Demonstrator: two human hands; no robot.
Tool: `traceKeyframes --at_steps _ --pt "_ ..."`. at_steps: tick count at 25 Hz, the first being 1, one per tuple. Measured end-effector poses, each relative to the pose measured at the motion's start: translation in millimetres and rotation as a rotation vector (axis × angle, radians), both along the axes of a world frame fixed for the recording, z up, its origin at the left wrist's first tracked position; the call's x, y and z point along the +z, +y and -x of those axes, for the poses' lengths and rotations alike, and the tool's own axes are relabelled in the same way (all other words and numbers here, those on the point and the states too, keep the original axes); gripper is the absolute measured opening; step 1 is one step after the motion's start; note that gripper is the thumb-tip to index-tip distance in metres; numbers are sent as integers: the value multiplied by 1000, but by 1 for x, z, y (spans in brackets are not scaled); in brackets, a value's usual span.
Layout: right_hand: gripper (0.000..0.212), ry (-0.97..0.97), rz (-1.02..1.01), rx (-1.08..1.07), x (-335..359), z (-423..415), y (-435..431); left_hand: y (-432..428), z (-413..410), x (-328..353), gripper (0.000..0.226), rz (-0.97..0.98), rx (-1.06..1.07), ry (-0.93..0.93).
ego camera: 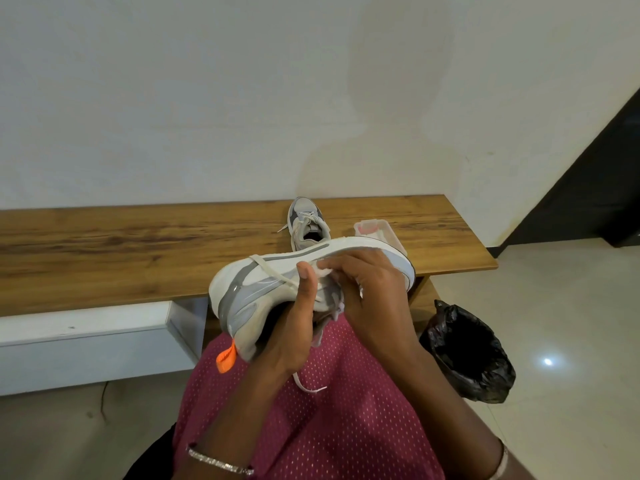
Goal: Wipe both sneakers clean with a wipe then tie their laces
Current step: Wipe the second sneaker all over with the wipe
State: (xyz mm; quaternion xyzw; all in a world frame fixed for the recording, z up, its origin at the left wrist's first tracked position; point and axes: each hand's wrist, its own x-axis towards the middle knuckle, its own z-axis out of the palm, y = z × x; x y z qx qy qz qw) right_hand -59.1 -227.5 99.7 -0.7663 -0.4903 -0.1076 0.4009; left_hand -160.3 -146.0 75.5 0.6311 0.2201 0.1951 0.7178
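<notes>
Head view: a wooden bench [138, 258] runs across the far side, carrying the second sneaker [308, 221] upright beside an open wipes box [381, 230], both set within easy reach for later. Nearer, over the lap, the held sneaker [263, 289] is tipped on its side, sole away, probably to turn its side panel toward the wiping hand. The left hand [294, 327] clamps its collar, thumb pressed on the upper. The right hand [367, 292] has fingers closed on a white wipe [325, 271] against the upper. A lined bin [471, 355] waits at right for waste.
</notes>
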Motion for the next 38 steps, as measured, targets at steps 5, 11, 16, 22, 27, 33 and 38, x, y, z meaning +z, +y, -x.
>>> traceKeyframes --at_steps 5,11,16,22,27,33,38 --pt "27 -152 115 -268 -2 -30 -9 1 2 1 85 58 -12 -6" --pt "25 9 55 -202 6 -20 2 -3 3 2 108 -99 -59 97" --pt "23 -47 102 24 9 -13 10 -1 3 -5 115 -129 -31 118" --pt "23 -63 108 -260 -3 -49 -22 1 7 -1 128 -80 39 150" --pt "21 -66 50 -344 0 -31 -15 -5 3 -2 122 -161 23 202" --pt "20 -103 85 -169 3 -23 -4 -6 2 -6 121 -189 -7 229" --pt "19 -38 106 -332 -18 -49 -33 -2 7 1 118 -112 25 178"
